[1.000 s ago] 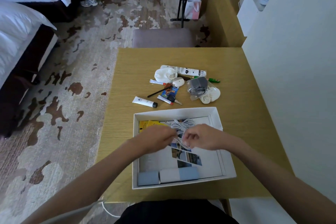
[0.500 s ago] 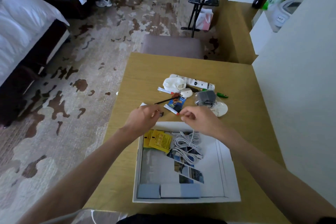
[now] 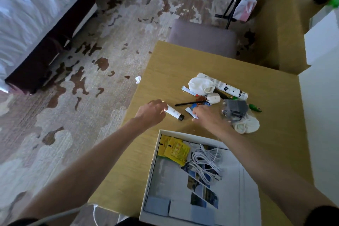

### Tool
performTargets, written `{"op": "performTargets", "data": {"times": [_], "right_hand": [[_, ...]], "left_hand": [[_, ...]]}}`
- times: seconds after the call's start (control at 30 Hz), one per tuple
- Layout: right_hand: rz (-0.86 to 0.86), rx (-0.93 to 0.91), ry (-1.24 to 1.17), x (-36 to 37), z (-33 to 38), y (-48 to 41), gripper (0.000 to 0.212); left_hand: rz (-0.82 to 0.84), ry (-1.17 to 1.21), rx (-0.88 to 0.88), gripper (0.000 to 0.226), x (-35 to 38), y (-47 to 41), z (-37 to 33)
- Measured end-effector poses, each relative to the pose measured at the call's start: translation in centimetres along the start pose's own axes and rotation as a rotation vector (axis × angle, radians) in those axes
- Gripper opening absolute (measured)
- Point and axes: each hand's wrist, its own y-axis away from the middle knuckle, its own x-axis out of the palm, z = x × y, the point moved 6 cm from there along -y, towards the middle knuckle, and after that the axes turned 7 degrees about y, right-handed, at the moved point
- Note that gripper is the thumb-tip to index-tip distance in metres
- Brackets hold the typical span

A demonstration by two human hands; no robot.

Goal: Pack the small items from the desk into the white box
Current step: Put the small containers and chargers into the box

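The white box lies open on the desk's near side, holding yellow sachets and a coiled white cable. Beyond it, my left hand closes its fingers on the end of a small white tube with a black cap. My right hand reaches into the pile of small items, fingers curled over a small white-and-red stick; the grip itself is hidden. The pile holds a white sock, a long white tube, a black pencil, a bagged grey item and a green pen.
The wooden desk ends at a white wall on the right. A padded stool stands at its far edge. A bed fills the upper left over patterned carpet. A crumpled white scrap lies on the floor by the desk's left edge.
Both hands left the box, where they had set down the white cable, and moved forward to the pile. The left hand reached the black-capped tube, the right the white-and-red stick. The view tilted.
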Motion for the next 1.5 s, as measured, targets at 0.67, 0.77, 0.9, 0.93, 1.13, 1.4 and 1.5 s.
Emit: {"op": "performTargets", "data": {"times": [0.67,0.77,0.9,0.93,1.13,1.4,1.5], "right_hand": [[0.080,0.105,-0.290,0.8,-1.6,-0.9,0.030],[-0.019,0.117,-0.608,-1.5,-1.9,1.3,0.027],[-0.072,0.023,-0.811,-4.3,-1.4,5.1,0.026],[-0.079,0.000,-0.819,-4.8,-1.3,6.1,0.026],[0.023,-0.073,-0.726,-4.7,-0.7,12.2,0.020],[0.010,0.006,-0.638,-3.4,-2.7,18.3,0.014],[0.084,-0.001,-0.530,-2.6,-2.6,20.3,0.012]], "left_hand": [[0.095,-0.232,0.110,0.041,4.2,-2.3,1.0],[-0.113,-0.019,0.134,0.035,0.8,-0.6,-0.1],[-0.309,0.063,0.247,0.033,-4.1,2.3,-3.1],[-0.320,0.094,0.280,0.033,-5.1,3.1,-4.0],[-0.141,0.165,0.410,0.031,-5.9,7.4,-8.3],[0.106,0.042,0.437,0.033,-0.7,11.6,-10.4],[0.153,-0.052,0.467,0.037,1.5,12.4,-11.0]]}}
